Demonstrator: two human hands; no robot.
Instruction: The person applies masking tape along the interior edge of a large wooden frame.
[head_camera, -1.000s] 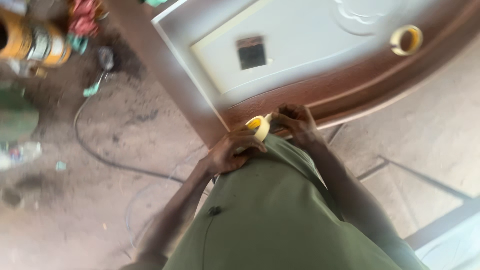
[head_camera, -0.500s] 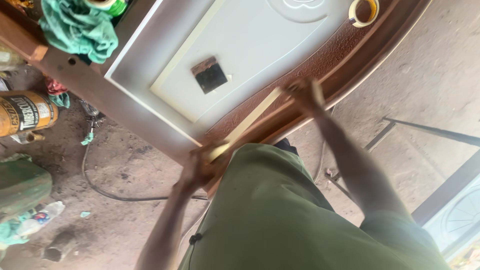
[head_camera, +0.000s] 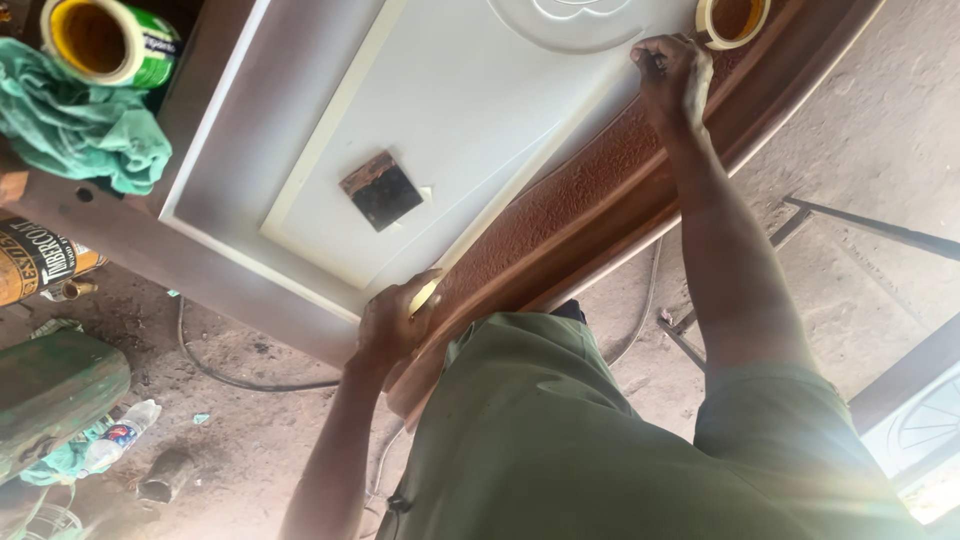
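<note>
Fingers (head_camera: 412, 300) of the left hand (head_camera: 392, 325) are pressed on masking tape (head_camera: 520, 178) along the door panel (head_camera: 450, 110); right hand (head_camera: 672, 75) pinches its far end. Smoothing is judged next.

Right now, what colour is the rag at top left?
Green; the rag lies crumpled beside the tape roll, clearest in the head view.

The left hand (head_camera: 393, 325) pinched a pale masking tape strip (head_camera: 530, 175) along the white panelled door (head_camera: 450, 110)'s brown edge; the right hand (head_camera: 672, 75) pressed its far end beside a tape roll (head_camera: 733, 20).
</note>
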